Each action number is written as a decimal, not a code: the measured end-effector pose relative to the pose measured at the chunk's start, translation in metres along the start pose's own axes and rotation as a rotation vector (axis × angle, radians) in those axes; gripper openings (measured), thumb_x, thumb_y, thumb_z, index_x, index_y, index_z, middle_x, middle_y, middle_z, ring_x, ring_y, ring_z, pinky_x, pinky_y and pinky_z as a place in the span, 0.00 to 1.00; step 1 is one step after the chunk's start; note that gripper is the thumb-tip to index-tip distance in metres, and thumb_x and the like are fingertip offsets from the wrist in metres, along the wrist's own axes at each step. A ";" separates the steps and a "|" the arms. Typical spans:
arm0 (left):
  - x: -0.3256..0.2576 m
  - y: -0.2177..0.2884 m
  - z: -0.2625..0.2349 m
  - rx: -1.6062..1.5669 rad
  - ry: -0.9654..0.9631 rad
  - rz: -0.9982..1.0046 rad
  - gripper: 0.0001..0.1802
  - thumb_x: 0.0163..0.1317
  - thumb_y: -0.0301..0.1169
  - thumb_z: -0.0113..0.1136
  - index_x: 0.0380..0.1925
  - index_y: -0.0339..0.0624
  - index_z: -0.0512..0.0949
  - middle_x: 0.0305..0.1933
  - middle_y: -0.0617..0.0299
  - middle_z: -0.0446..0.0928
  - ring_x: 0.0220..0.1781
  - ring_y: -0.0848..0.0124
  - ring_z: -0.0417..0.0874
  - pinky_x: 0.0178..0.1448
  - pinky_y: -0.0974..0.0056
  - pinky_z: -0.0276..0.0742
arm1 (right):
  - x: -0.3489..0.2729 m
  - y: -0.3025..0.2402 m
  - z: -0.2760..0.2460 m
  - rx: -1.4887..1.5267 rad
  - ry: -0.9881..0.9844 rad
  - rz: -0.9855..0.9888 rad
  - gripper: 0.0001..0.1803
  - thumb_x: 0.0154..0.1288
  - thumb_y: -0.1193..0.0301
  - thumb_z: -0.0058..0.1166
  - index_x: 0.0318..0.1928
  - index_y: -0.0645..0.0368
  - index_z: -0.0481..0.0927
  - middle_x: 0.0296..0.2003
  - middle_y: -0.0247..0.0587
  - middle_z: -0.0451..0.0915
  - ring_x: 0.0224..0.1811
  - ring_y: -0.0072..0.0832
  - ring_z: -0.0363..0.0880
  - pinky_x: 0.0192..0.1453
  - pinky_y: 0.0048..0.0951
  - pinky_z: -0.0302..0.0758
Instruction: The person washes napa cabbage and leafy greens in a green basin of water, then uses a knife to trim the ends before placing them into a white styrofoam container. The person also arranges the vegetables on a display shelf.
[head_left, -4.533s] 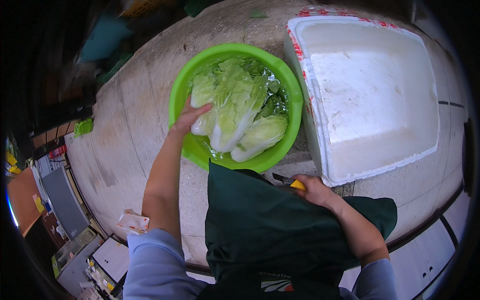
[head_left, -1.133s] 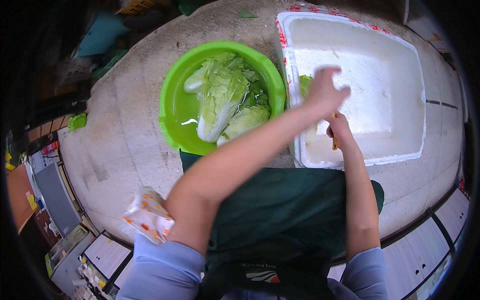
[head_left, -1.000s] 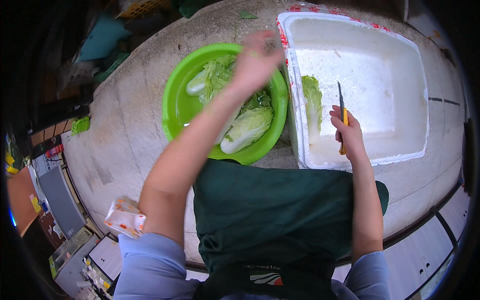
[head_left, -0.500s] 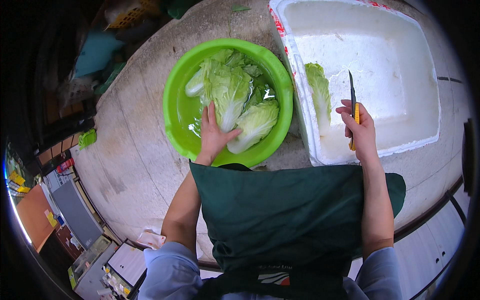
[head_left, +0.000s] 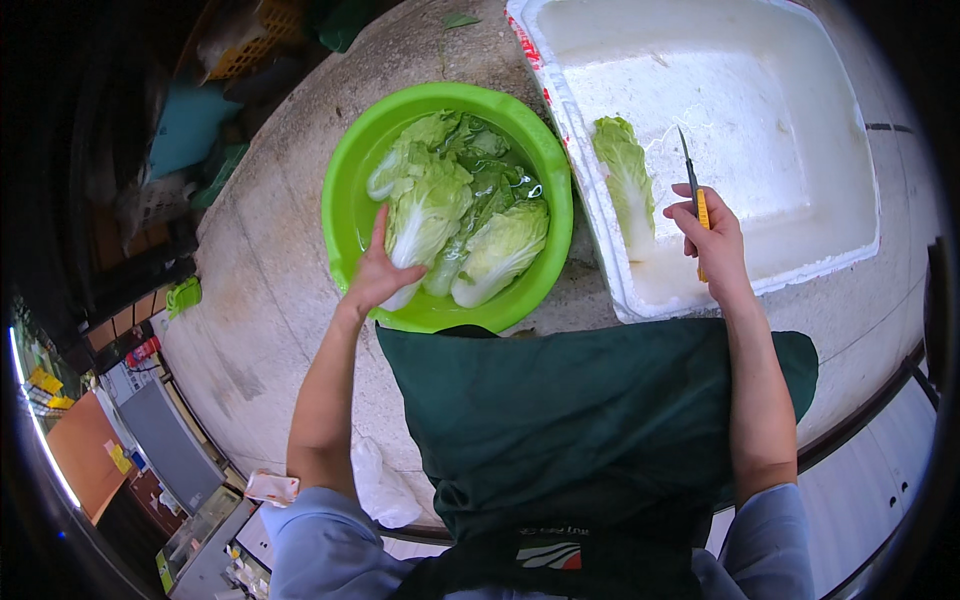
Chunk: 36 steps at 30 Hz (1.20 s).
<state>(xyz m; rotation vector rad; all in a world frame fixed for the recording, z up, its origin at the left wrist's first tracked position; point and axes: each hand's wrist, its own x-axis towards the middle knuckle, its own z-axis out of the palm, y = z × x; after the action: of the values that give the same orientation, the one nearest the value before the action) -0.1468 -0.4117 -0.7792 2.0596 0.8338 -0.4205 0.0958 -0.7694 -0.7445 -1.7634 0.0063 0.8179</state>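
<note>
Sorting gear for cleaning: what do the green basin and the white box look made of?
The round green basin looks like glossy moulded plastic: uniform bright colour, smooth rolled rim. The white rectangular box looks like expanded foam: thick matt walls, slightly grainy surface, rounded corners. Neither is certain from sight alone.

One green basin [head_left: 345,200] holds about four pieces of napa cabbage [head_left: 425,205] in water, though overlapping leaves make the exact number hard to tell. One white foam box [head_left: 800,130] contains a single cabbage piece [head_left: 625,180]. There is one knife [head_left: 692,190], and two hands are in view, the left hand [head_left: 378,272] and the right hand [head_left: 712,235].
</note>
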 end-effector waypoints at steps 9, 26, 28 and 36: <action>-0.005 0.021 0.009 0.780 -0.066 -0.232 0.54 0.38 0.43 0.65 0.67 0.64 0.46 0.49 0.40 0.70 0.44 0.46 0.77 0.52 0.54 0.73 | 0.000 -0.001 0.001 -0.007 -0.019 0.003 0.15 0.58 0.71 0.54 0.46 0.59 0.74 0.26 0.28 0.74 0.21 0.13 0.63 0.23 0.15 0.63; -0.025 0.030 -0.088 -1.023 -0.372 -0.501 0.37 0.52 0.35 0.61 0.60 0.36 0.58 0.54 0.48 0.71 0.52 0.58 0.76 0.57 0.59 0.72 | 0.008 -0.016 -0.021 0.082 0.040 -0.026 0.15 0.55 0.71 0.54 0.45 0.59 0.75 0.26 0.30 0.75 0.22 0.15 0.65 0.25 0.17 0.65; -0.026 0.033 -0.092 -1.055 -0.304 -0.445 0.34 0.54 0.38 0.59 0.58 0.33 0.61 0.51 0.45 0.72 0.49 0.54 0.77 0.56 0.53 0.73 | 0.008 -0.016 -0.019 0.085 0.037 -0.016 0.15 0.55 0.72 0.54 0.45 0.59 0.75 0.26 0.30 0.74 0.22 0.14 0.65 0.25 0.17 0.64; -0.020 0.094 -0.100 -1.116 -0.273 -0.351 0.32 0.55 0.39 0.58 0.57 0.32 0.62 0.50 0.43 0.73 0.47 0.51 0.78 0.52 0.47 0.75 | 0.011 -0.018 -0.017 0.138 0.028 -0.053 0.16 0.55 0.71 0.54 0.45 0.60 0.75 0.26 0.30 0.75 0.21 0.14 0.64 0.25 0.16 0.64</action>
<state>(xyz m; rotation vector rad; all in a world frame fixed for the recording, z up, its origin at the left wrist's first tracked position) -0.0969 -0.3774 -0.6552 0.8140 0.9550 -0.3001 0.1203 -0.7733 -0.7329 -1.6379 0.0336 0.7366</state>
